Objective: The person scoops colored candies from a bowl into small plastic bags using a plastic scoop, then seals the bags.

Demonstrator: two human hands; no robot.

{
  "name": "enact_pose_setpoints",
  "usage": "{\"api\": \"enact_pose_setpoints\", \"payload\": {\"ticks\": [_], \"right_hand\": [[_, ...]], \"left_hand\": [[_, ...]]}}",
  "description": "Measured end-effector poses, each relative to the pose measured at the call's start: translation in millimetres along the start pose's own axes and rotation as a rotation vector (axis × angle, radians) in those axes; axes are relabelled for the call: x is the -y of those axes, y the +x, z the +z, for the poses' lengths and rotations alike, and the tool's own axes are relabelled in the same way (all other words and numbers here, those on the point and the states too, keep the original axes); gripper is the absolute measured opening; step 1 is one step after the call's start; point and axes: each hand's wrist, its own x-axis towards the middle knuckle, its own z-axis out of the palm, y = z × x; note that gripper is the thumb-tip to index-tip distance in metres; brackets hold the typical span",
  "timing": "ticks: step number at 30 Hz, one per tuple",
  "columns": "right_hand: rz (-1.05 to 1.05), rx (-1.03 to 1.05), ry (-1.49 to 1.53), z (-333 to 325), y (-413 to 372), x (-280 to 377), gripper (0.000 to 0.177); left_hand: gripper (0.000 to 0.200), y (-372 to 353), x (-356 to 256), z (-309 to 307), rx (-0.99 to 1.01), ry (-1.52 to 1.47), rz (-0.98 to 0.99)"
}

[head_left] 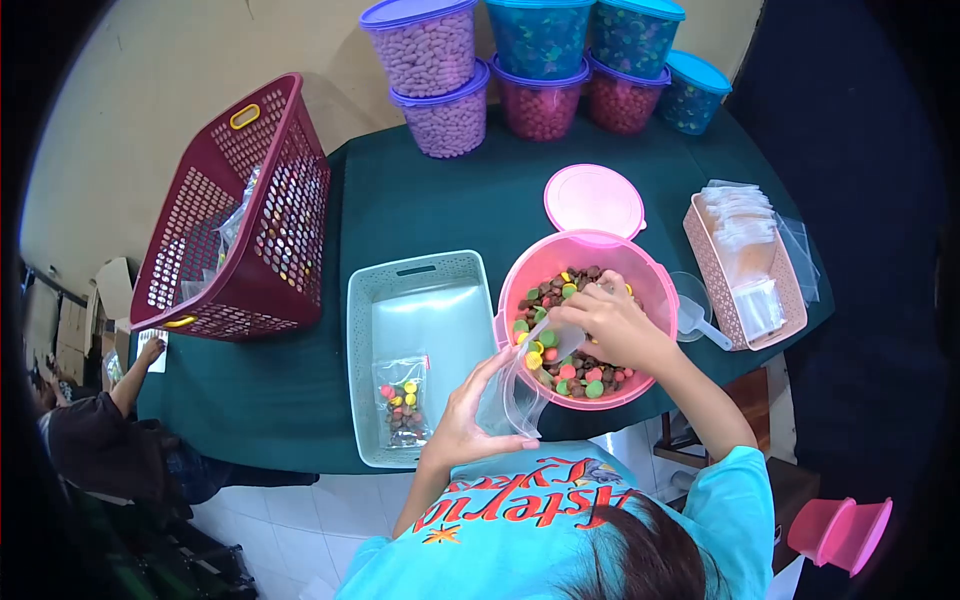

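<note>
My left hand [465,415] holds a clear plastic bag [518,395] open at the near left rim of the pink tub [510,270]. Over the tub, my right hand [610,318] grips a translucent scoop [568,340], its end at the bag's mouth. Brown, green, yellow and red round pieces [600,372] lie in the tub, with some of them at the scoop. Left of my hands, a filled clear bag [403,405] of similar pieces lies in the pale green tray [365,350].
A maroon basket [290,215] with bags stands at the left, near a co-worker [110,430]. A pink lid [595,200] lies behind the tub. At the right are a second scoop [700,320] and a pink basket [715,265] of bags. Lidded tubs [540,100] line the back.
</note>
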Motion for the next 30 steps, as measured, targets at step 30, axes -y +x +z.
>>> {"api": "enact_pose_setpoints", "payload": {"ticks": [30], "right_hand": [[0.106,0.237,0.806,-49,10,-55,0.062]], "left_hand": [[0.089,3,-15,21,-0.322,0.287,-0.098]]}}
